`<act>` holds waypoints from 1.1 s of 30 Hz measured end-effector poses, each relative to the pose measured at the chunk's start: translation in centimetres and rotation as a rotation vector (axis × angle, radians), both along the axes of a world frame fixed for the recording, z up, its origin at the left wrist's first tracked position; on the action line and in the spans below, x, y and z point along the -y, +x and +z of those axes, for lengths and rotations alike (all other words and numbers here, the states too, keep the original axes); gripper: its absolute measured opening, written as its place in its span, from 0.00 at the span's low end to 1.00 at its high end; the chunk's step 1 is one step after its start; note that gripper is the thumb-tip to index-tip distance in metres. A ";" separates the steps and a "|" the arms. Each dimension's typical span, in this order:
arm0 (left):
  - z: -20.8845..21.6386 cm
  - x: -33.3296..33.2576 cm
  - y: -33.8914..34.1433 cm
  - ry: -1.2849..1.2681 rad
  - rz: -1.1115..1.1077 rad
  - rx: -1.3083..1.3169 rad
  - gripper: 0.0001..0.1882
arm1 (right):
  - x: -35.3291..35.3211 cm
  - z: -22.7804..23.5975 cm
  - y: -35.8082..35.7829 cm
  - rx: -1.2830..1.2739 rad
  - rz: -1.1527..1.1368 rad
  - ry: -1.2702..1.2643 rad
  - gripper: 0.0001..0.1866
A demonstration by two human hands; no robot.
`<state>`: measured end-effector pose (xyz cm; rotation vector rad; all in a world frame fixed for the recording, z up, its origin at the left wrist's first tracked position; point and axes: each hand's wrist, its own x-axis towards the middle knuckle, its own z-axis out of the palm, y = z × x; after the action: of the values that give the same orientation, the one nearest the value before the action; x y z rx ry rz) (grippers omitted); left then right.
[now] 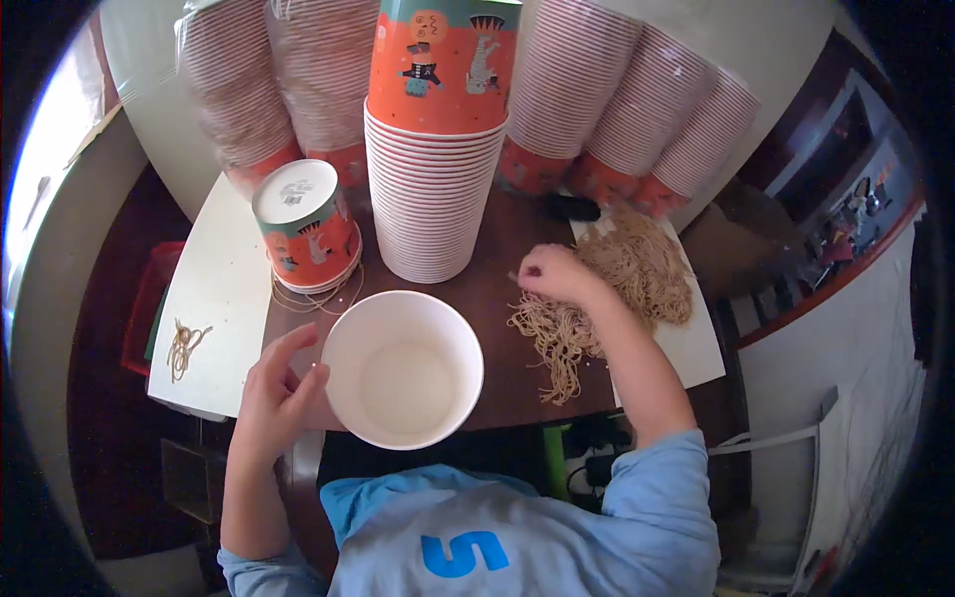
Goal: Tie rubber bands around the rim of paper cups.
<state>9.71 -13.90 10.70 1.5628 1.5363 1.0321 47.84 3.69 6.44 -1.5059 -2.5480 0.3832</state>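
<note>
The left hand is spread, thumb apart from the fingers, just beside an open white tub standing mouth up at the table's near edge; whether they touch I cannot tell. The right hand is curled, fingertips drawn together beside the tan cords; whether they pinch a strand I cannot tell. More cord lies heaped past that wrist. Beyond the tub are upturned red tubs with loops at their foot, then a tall stack, with wrapped stacks behind
</note>
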 end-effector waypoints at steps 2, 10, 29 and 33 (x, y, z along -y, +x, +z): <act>0.8 0.4 0.2 0.014 0.014 0.024 0.22 | 0.2 1.1 0.8 -0.101 -0.016 -0.034 0.10; 2.1 -0.2 1.9 0.180 -0.034 0.009 0.18 | 2.4 6.2 0.7 -0.773 -0.241 -0.104 0.06; 4.3 -1.9 10.2 0.905 -0.200 -0.181 0.14 | 13.1 7.9 -9.9 -1.589 0.110 -0.770 0.07; 4.3 -1.6 9.3 0.754 -0.213 -0.084 0.09 | 13.3 8.5 -9.3 -1.387 0.034 -0.784 0.08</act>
<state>18.97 -12.29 15.01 2.2348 1.0320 1.5340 38.53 -9.62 14.98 -0.7231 -1.2840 1.7739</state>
